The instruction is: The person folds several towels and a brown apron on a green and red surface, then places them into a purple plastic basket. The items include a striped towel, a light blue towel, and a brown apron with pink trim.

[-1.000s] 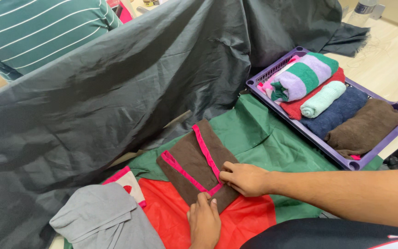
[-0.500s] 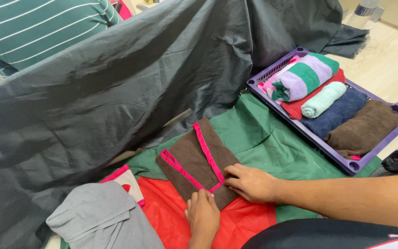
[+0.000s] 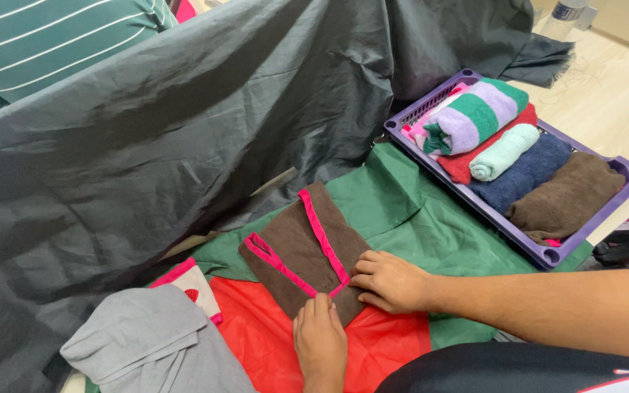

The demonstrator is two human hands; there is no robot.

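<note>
**Hands settle lower on the folded brown cloth**

Over the last second little has moved. The right hand [image 3: 391, 282] has slid a short way down and outward along the pink trim, from the corner of the fold to the cloth's right edge, and now lies flat there, fingers together and pressing, gripping nothing. The left hand [image 3: 319, 340] has barely shifted; it rests palm down on the near end of the brown cloth [image 3: 301, 256], fingers close together and flat, not clamped on anything. The cloth itself has kept its shape and place: folded into a narrow rectangle with pink edging showing, lying on the green sheet [image 3: 416, 218] where that meets the red sheet [image 3: 271, 342]. By the look of it, the fold is made and is being smoothed flat.

To the right, the purple basket [image 3: 547, 255] holds rolled and folded towels. A grey cloth [image 3: 147, 349] lies at the near left, and a large dark sheet [image 3: 183, 131] drapes across behind.
</note>
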